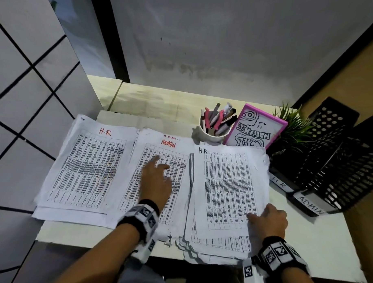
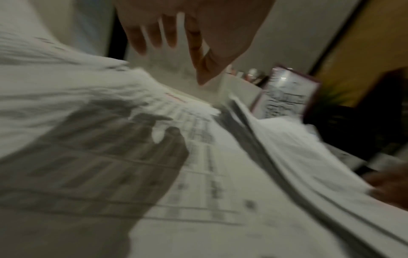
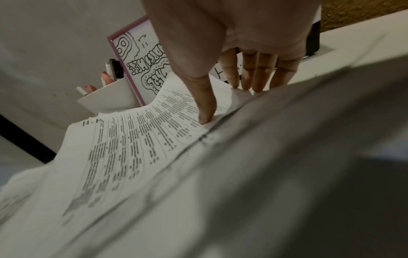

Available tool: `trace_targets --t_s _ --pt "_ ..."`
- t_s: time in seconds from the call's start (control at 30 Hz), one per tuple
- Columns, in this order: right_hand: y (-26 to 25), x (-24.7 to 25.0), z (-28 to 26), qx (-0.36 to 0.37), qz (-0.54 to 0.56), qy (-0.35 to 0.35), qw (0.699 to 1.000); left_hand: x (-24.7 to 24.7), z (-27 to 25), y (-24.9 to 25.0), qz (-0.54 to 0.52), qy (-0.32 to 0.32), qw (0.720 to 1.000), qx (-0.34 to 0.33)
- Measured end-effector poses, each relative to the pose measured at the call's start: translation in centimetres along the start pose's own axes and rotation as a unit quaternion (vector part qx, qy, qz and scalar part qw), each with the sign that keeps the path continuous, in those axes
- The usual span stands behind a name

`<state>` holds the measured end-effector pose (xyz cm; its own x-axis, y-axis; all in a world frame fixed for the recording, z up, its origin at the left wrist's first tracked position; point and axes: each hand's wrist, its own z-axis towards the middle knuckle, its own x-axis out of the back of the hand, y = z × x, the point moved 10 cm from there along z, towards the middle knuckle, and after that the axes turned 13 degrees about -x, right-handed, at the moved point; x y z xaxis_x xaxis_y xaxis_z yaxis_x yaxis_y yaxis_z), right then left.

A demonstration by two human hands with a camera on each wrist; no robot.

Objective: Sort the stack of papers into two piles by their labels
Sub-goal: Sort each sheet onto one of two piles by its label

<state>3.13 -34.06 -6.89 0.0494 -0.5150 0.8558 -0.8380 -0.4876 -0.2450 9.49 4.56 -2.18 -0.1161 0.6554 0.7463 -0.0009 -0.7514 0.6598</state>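
My left hand [image 1: 156, 178] hovers flat over the middle pile, fingers spread and loose, holding nothing; the blurred left wrist view shows its shadow on the page below. My right hand [image 1: 269, 218] sits at the near right corner of the unsorted stack, thumb [image 3: 206, 111] pressing the top sheet and the other fingers [image 3: 253, 76] curled over the stack's right edge, pinching the paper there.

The unsorted stack of white printed table sheets [image 1: 224, 195] lies at the right of the desk, its top sheet marked "H.R" in black. Its edges are ragged and fanned toward me, overhanging the desk front. The sheets appear thin, light and limp: they should bend under their own weight and crease easily, and several may cling together. I judge the free near right corner the best place to take hold, peeling one sheet with the thumb while the fingers keep the rest down.

Just left lies the pile with the red "ADMIN" label [image 1: 166, 161], touching the stack's edge. Further left lies the pile with the red "H.R" label [image 1: 91, 163], overlapping the ADMIN pile's edge.

Behind stand a white cup of pens [image 1: 213, 129], a pink-framed doodle board [image 1: 258, 129], a small green plant [image 1: 292, 126] and black perforated trays labelled H R and ADMIN [image 1: 333, 159], all on the pale desk [image 1: 304, 240].
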Motion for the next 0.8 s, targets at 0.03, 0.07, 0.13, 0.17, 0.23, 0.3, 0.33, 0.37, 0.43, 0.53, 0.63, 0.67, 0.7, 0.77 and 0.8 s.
trace_targets --t_s 0.03,0.07,0.13,0.17,0.23,0.3,0.33,0.37,0.43,0.53,0.63,0.67,0.7,0.77,0.8 --pt "0.2 -0.3 0.2 -0.012 -0.007 -0.003 1.0 -2.3 -0.5 1.4 -0.067 -0.048 0.997 0.001" --pt "0.3 -0.3 0.4 -0.024 -0.011 -0.006 1.0 -4.9 -1.2 2.4 -0.119 -0.102 0.988 0.014" --pt "0.5 -0.3 0.6 -0.04 -0.003 -0.006 0.999 -8.6 -2.2 3.6 -0.173 -0.17 0.968 0.064" --pt "0.7 -0.2 0.7 -0.046 0.004 -0.007 0.999 -9.7 -2.6 3.8 -0.191 -0.179 0.961 0.091" --pt "1.1 -0.3 1.0 -0.057 0.008 -0.016 0.998 -10.6 -3.0 4.0 -0.211 -0.173 0.953 0.128" --pt "1.6 -0.3 1.0 -0.06 0.014 -0.021 0.998 -10.5 -3.2 4.6 -0.196 -0.161 0.96 0.117" --pt "1.7 -0.3 1.0 -0.056 0.021 -0.018 0.998 -10.4 -3.2 4.9 -0.182 -0.158 0.966 0.098" --pt "1.7 -0.2 0.8 -0.05 0.027 -0.012 0.998 -10.2 -3.2 5.4 -0.168 -0.156 0.971 0.072" --pt "1.7 -0.1 0.6 -0.039 0.038 0.002 0.998 -10.1 -3.3 6.5 -0.137 -0.164 0.977 0.011" --pt "1.6 -0.1 0.3 -0.038 0.045 0.007 0.998 -9.7 -3.7 8.1 -0.129 -0.156 0.978 -0.049" --pt "1.5 -0.2 0.3 -0.035 0.027 0.003 0.999 -9.7 -3.9 9.2 -0.103 -0.141 0.979 -0.104" --pt "1.4 -0.3 0.3 -0.033 0.025 0.003 0.999 -9.9 -3.8 9.5 -0.086 -0.144 0.979 -0.117" --pt "1.4 -0.3 0.3 -0.03 0.022 0.003 0.999 -10.0 -3.8 9.7 -0.068 -0.148 0.979 -0.124" --pt "1.4 -0.4 0.3 -0.026 0.017 0.005 1.0 -10.0 -3.5 9.6 -0.053 -0.145 0.982 -0.108" --pt "1.5 -0.3 0.2 -0.026 0.012 0.005 1.0 -10.1 -3.4 9.2 -0.07 -0.147 0.983 -0.079"
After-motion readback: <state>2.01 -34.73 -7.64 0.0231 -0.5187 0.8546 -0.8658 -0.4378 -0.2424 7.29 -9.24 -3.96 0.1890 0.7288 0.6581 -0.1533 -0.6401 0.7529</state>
